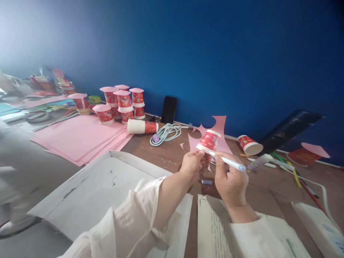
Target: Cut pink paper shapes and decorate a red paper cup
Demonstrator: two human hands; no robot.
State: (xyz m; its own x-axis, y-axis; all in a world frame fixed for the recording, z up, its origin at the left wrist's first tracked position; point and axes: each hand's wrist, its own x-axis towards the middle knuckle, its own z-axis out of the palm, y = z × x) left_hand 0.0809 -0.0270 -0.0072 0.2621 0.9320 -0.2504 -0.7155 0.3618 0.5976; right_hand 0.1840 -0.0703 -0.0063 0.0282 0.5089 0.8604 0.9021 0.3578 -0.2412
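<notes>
My left hand [192, 164] is closed on the rim of a red patterned paper cup [209, 140], which is tilted with its white rim toward me. In my right hand [232, 179] is a white marker pen [228, 162] with a light blue end; its tip is at the cup's rim. Behind the cup, a cut pink paper scrap [220, 125] leans near the wall. A small light purple pen cap [206, 182] lies on the table below my hands.
Red cups with pink paper tops [124, 100] stand stacked at the back left, near pink paper sheets [80, 138]. A nested cup stack [142, 127], coiled cable [166, 134] and phone [169, 109] are mid-table. Another cup [249, 144] lies right; an open book [215, 225] is in front.
</notes>
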